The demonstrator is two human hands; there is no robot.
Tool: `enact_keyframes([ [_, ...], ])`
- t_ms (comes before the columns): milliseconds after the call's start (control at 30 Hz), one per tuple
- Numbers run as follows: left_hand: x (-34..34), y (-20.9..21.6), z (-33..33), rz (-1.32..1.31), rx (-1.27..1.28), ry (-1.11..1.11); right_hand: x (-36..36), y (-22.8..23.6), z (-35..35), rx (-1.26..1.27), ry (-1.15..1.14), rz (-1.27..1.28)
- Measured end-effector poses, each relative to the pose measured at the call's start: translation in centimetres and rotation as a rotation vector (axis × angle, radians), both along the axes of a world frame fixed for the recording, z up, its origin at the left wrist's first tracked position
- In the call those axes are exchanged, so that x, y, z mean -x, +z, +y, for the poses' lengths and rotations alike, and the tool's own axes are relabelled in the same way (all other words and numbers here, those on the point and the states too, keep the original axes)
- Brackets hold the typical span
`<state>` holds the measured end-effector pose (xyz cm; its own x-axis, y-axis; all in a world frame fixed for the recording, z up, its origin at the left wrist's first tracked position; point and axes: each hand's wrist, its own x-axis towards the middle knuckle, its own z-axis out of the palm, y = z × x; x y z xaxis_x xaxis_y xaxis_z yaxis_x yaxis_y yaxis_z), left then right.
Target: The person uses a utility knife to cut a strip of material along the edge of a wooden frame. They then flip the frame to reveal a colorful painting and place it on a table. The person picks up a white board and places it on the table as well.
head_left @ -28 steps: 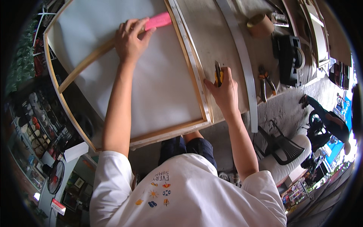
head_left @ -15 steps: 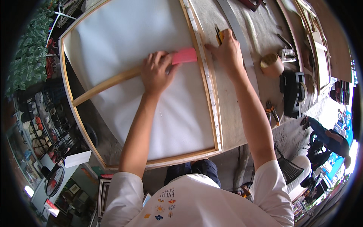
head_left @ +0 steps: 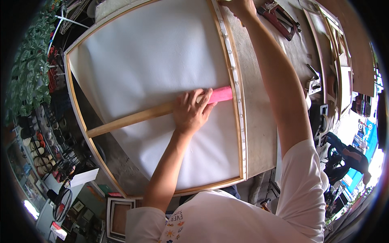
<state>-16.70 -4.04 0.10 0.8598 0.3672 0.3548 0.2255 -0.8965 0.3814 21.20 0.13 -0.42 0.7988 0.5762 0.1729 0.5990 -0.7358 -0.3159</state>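
Observation:
A white canvas [head_left: 158, 52] lies back side up on a wooden stretcher frame [head_left: 237, 97], its folded edge fixed along the right bar. My left hand [head_left: 191, 112] is closed around the wooden crossbar [head_left: 142, 116], close to a pink covering [head_left: 221, 94] at the bar's right end. That end meets the right side of the frame. My right hand [head_left: 241, 7] reaches to the far edge of the view, beyond the upper right of the frame. Most of its fingers are cut off, so its hold is hidden.
A dark red staple gun [head_left: 279, 20] lies right of my right forearm. Farther right are a silver staple gun [head_left: 313, 81] and stacked wooden frames [head_left: 342, 60]. A fan [head_left: 63, 202] stands at the lower left, near a small picture frame [head_left: 117, 218]. Leafy greenery hangs at far left.
My right hand has moved farther away, toward the top edge; the yellow-handled tool it held is no longer visible. My left hand stays on the crossbar. The view has shifted, and my right arm covers the tape roll.

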Motion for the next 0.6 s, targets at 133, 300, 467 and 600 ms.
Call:
enact_keyframes([
  [133,-0.1,-0.1,0.2,0.033,-0.011,-0.031,-5.7,-2.1,4.0,-0.058,-0.110,0.066],
  [300,-0.1,-0.2,0.2,0.007,-0.009,-0.044,-7.3,-3.2,5.0,-0.254,-0.023,0.008],
  [467,0.1,-0.5,0.1,0.000,-0.006,0.016,2.4,1.1,-1.9,-0.055,0.107,-0.031],
  [600,0.2,-0.3,-0.1,0.014,-0.025,-0.025,12.0,3.3,-13.5,0.053,-0.063,0.214],
])
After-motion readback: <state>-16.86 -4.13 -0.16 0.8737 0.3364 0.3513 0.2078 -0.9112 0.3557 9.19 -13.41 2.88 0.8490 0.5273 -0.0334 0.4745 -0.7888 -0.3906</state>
